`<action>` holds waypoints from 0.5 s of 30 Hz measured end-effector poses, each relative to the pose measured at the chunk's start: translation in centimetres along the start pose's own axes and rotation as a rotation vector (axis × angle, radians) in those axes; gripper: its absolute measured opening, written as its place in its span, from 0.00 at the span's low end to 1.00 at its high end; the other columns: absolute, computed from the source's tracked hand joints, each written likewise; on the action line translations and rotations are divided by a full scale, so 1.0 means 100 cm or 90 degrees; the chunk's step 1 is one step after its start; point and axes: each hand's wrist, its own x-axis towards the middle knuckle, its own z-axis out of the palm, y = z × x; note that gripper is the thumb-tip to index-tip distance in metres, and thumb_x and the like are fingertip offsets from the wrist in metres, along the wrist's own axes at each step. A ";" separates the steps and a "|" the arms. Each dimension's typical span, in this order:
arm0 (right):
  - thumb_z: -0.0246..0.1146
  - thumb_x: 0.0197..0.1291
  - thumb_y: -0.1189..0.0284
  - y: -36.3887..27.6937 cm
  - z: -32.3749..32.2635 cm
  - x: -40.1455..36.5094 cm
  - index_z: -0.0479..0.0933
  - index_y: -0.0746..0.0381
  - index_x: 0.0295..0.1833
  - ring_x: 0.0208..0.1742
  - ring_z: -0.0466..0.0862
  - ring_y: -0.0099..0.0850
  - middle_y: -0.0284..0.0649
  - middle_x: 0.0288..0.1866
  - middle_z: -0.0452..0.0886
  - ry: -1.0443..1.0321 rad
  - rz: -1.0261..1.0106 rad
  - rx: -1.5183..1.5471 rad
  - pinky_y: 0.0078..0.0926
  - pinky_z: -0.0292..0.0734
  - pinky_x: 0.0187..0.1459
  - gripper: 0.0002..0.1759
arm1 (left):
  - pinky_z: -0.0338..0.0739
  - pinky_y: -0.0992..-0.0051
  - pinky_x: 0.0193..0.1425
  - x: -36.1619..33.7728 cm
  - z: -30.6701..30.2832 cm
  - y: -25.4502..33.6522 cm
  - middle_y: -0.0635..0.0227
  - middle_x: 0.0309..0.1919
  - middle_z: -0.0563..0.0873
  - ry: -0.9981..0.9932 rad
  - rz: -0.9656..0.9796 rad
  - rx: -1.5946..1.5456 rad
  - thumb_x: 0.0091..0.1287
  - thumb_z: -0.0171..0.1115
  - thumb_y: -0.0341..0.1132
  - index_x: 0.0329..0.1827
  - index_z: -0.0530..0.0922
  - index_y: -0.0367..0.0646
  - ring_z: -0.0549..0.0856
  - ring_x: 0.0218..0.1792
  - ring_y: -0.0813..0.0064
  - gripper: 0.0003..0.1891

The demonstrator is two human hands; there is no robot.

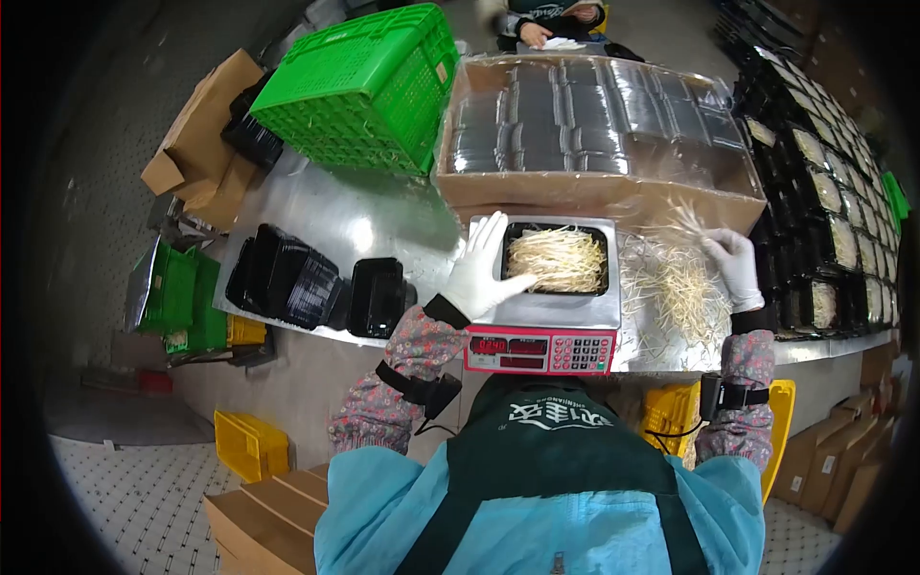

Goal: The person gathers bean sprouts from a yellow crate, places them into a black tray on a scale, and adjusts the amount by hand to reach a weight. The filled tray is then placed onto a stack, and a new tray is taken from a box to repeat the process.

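A black tray filled with bean sprouts (558,259) rests on the metal plate of a red scale (541,352) with lit digits. My left hand (483,271), in a white glove, lies with fingers spread at the tray's left side, its thumb by the tray's edge. To the right, my gloved right hand (734,268) pinches a few bean sprouts (685,222) above a loose pile of sprouts (682,292) on the metal table.
Behind the scale stands a cardboard box (594,190) of stacked clear lids. A green crate (355,91) is at the back left, empty black trays (286,278) at the left. Filled trays (826,192) are stacked at the right. Across the table is another person (548,21).
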 end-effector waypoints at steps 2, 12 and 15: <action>0.68 0.60 0.74 0.008 0.011 0.002 0.84 0.65 0.44 0.26 0.77 0.20 0.33 0.28 0.83 -0.055 0.020 -0.099 0.17 0.72 0.29 0.08 | 0.48 0.55 0.79 0.005 0.004 0.008 0.43 0.74 0.58 -0.014 0.021 0.008 0.50 0.75 0.52 0.76 0.54 0.32 0.53 0.76 0.43 0.56; 0.64 0.63 0.61 -0.020 0.193 0.004 0.73 0.68 0.62 0.63 0.76 0.49 0.54 0.59 0.78 -0.105 -0.405 -0.264 0.41 0.69 0.66 0.28 | 0.56 0.49 0.71 0.042 0.078 0.007 0.50 0.66 0.69 -0.008 0.166 0.176 0.52 0.68 0.57 0.69 0.64 0.35 0.66 0.68 0.48 0.46; 0.56 0.67 0.52 -0.023 0.218 -0.022 0.64 0.70 0.69 0.70 0.68 0.53 0.59 0.66 0.71 -0.176 -0.290 -0.374 0.43 0.62 0.70 0.37 | 0.66 0.56 0.63 0.037 0.076 0.010 0.55 0.55 0.75 -0.010 0.170 0.127 0.52 0.66 0.48 0.63 0.69 0.38 0.73 0.57 0.53 0.37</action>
